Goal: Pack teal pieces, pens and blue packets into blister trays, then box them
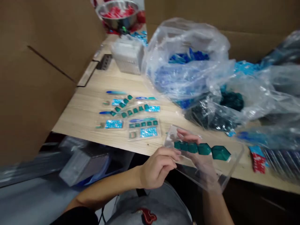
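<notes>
My left hand [158, 167] grips the near edge of a clear plastic blister tray [187, 170]. My right hand [200, 167] is behind the tray, its fingers curling over the far edge and showing through the plastic. A row of teal faceted plastic pieces [199, 149] lies in the tray, growing larger towards the right. Just beyond the hands, several clear blister packs [142, 131] lie on the light wood-grain table [82, 115], with teal pieces and blue printed cards in and around them.
Clear plastic bags of blue pieces [187, 75] and dark teal pieces [211, 115] crowd the table's far right. A white box [127, 56] and a steel bowl of red pieces [118, 14] stand farther back. Cardboard panels [35, 87] rise at the left.
</notes>
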Action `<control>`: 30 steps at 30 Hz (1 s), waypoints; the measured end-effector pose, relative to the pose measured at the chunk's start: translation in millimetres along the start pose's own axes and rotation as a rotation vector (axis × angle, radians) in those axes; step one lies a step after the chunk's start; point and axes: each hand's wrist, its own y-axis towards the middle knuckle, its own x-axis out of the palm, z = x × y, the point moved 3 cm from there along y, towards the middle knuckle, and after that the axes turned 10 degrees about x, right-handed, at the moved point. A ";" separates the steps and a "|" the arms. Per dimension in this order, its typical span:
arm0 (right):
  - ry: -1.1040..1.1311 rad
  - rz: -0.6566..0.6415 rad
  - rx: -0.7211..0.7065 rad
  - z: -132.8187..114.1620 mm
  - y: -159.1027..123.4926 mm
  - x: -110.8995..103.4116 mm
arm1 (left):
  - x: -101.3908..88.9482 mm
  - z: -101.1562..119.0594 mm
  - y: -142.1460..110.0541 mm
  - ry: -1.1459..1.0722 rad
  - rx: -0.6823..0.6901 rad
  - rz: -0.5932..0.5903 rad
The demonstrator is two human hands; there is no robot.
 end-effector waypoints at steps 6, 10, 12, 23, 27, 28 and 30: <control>-0.256 0.025 0.015 -28.4 69.6 7.0 | -121.8 -82.3 -2.8 0.566 -0.475 0.036; -0.345 0.126 -0.080 -54.7 109.5 19.9 | -167.9 -151.6 -16.9 0.743 -0.707 -0.103; -0.392 0.136 -0.115 -66.6 125.4 28.3 | -175.4 -168.0 -18.4 0.711 -0.692 -0.255; -0.364 0.087 0.101 -52.7 154.6 29.7 | -198.3 -172.6 -3.5 0.597 -0.644 -0.486; -0.206 -0.019 0.149 -44.8 152.6 32.7 | -193.1 -167.8 -0.7 0.603 -0.629 -0.609; -0.223 -0.134 0.148 -46.2 152.0 41.3 | -192.9 -166.2 -0.4 0.606 -0.619 -0.625; -0.331 -0.456 0.141 -49.3 148.5 69.0 | -194.7 -161.5 0.0 0.588 -0.592 -0.623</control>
